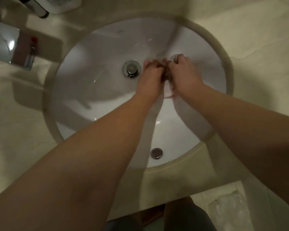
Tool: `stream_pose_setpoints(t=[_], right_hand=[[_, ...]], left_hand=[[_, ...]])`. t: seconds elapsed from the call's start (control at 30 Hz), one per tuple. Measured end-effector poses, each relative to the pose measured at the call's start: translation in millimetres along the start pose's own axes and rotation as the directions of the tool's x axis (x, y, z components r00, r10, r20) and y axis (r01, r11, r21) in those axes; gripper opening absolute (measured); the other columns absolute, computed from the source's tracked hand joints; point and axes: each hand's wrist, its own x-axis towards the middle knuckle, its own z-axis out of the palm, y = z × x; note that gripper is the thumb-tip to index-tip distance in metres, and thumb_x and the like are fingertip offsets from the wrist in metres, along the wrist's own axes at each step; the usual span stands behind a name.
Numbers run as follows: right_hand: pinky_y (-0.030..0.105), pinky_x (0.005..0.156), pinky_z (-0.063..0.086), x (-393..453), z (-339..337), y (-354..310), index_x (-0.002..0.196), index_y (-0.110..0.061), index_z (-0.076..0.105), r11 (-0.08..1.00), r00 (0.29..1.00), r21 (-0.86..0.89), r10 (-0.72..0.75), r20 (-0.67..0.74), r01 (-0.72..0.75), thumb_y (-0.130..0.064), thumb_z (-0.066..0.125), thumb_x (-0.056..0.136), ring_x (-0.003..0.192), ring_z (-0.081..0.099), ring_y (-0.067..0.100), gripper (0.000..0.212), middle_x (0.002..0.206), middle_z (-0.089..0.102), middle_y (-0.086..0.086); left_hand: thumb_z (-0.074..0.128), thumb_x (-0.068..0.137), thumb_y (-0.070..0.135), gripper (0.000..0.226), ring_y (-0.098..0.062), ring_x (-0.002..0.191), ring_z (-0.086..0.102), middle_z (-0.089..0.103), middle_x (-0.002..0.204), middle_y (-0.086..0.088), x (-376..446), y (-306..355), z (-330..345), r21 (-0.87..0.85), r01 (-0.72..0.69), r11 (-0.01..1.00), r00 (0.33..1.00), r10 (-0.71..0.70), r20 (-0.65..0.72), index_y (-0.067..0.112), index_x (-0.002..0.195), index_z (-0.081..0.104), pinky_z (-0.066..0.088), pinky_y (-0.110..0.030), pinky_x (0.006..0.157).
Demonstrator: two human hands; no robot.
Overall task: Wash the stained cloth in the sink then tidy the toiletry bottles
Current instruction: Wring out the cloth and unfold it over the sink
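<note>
White oval sink [83,90] filled frame centre. Left hand [149,75] and right hand [182,72], fingers curled, pinched small bunched cloth [166,80] between them, right of drain plug [131,68]. Cloth pale, reddish-brown stained, blurred. Judged step: scrubbing; next likely rinse, wring. Bottle [30,54] upper left.

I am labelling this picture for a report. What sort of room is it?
Most likely a bathroom. A round white sink with a metal drain plug sits in a pale counter, and both hands scrub a cloth in it.
</note>
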Motion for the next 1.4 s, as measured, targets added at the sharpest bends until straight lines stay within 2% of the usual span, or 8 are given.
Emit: stream_pose_setpoints(t=[0.17, 0.37, 0.53, 0.63, 0.93, 1.17, 1.27, 1.4], right_hand=[[0.041, 0.086, 0.042, -10, 2, -1, 0.129, -0.013, 0.048, 0.993, 1.0, 0.118, -0.002, -0.017, 0.004, -0.021, 0.046, 0.096, 0.116, 0.044, 0.036, 0.034, 0.127, 0.046, 0.017], [0.035, 0.08, 0.043, -65, -3, -25, 0.121, -0.014, 0.052, 0.988, 0.967, 0.145, -0.084, 0.24, 0.049, -0.014, 0.07, 0.074, 0.104, 0.053, 0.033, 0.05, 0.114, 0.049, 0.012], [0.036, 0.083, 0.046, -103, 4, -46, 0.123, -0.012, 0.053, 0.981, 0.945, 0.18, -0.119, 0.304, 0.065, -0.014, 0.052, 0.089, 0.1, 0.055, 0.028, 0.034, 0.113, 0.051, 0.011], [0.033, 0.082, 0.045, -110, 8, -50, 0.137, -0.016, 0.039, 0.991, 0.943, 0.118, -0.095, 0.32, 0.06, -0.015, 0.065, 0.081, 0.105, 0.051, 0.026, 0.062, 0.119, 0.048, 0.01], [0.042, 0.081, 0.045, -65, 6, -18, 0.137, -0.012, 0.041, 0.999, 0.994, 0.023, 0.045, 0.096, -0.047, -0.016, 0.05, 0.092, 0.113, 0.045, 0.035, 0.046, 0.126, 0.044, 0.019], [0.041, 0.061, 0.049, -13, -22, 15, 0.114, -0.004, 0.058, 0.98, 0.92, -0.169, -0.162, -0.356, 0.107, -0.016, 0.039, 0.085, 0.095, 0.057, 0.038, 0.036, 0.106, 0.059, 0.022], [0.035, 0.058, 0.048, 5, -29, 9, 0.092, -0.007, 0.062, 0.948, 0.905, -0.281, -0.245, -0.347, 0.149, -0.014, 0.05, 0.079, 0.085, 0.062, 0.033, 0.02, 0.092, 0.063, 0.016], [0.037, 0.07, 0.046, 9, -13, 13, 0.093, -0.008, 0.061, 0.915, 0.915, -0.312, -0.333, -0.226, 0.255, -0.016, 0.049, 0.079, 0.093, 0.059, 0.031, 0.02, 0.095, 0.063, 0.014]], left_hand=[[0.051, 0.088, 0.029, 0.021, -0.024, 0.102, 0.053, 0.063, 0.103, -0.001, -7, -1, -3, -0.055, 0.123, 0.991, 0.99, -0.119, 0.07, 0.019, 0.094, 0.069, 0.044, -0.031, 0.083], [0.054, 0.09, 0.024, 0.019, -0.031, 0.115, 0.052, 0.059, 0.121, -0.013, -90, 8, -14, -0.088, 0.111, 0.99, 0.983, -0.095, 0.16, 0.019, 0.106, 0.064, 0.044, -0.042, 0.098], [0.063, 0.084, 0.024, 0.004, -0.01, 0.09, 0.058, 0.06, 0.1, 0.012, -137, 1, -19, -0.075, 0.202, 0.977, 0.958, -0.181, 0.223, 0.026, 0.082, 0.066, 0.052, -0.033, 0.081], [0.064, 0.085, 0.023, 0.007, -0.016, 0.091, 0.057, 0.06, 0.098, 0.005, -130, 3, -29, -0.025, 0.184, 0.983, 0.953, -0.172, 0.248, 0.021, 0.084, 0.07, 0.048, -0.031, 0.076], [0.06, 0.09, 0.017, 0.013, -0.026, 0.089, 0.058, 0.061, 0.095, -0.007, -51, 19, -18, 0.02, 0.134, 0.991, 0.986, -0.135, 0.101, 0.013, 0.093, 0.072, 0.045, -0.032, 0.07], [0.054, 0.085, 0.01, 0.02, -0.033, 0.104, 0.054, 0.062, 0.108, -0.015, 15, 38, -24, -0.044, 0.082, 0.996, 0.965, -0.09, -0.247, 0.004, 0.099, 0.066, 0.044, -0.038, 0.081], [0.056, 0.08, 0.006, 0.026, -0.036, 0.102, 0.056, 0.063, 0.109, -0.017, 18, 27, -20, -0.117, 0.118, 0.986, 0.934, -0.15, -0.324, 0.004, 0.104, 0.066, 0.043, -0.037, 0.09], [0.056, 0.086, 0.002, 0.028, -0.033, 0.118, 0.051, 0.059, 0.124, -0.019, 24, 26, -12, -0.195, 0.159, 0.968, 0.973, -0.187, -0.135, 0.001, 0.113, 0.064, 0.039, -0.034, 0.099]])
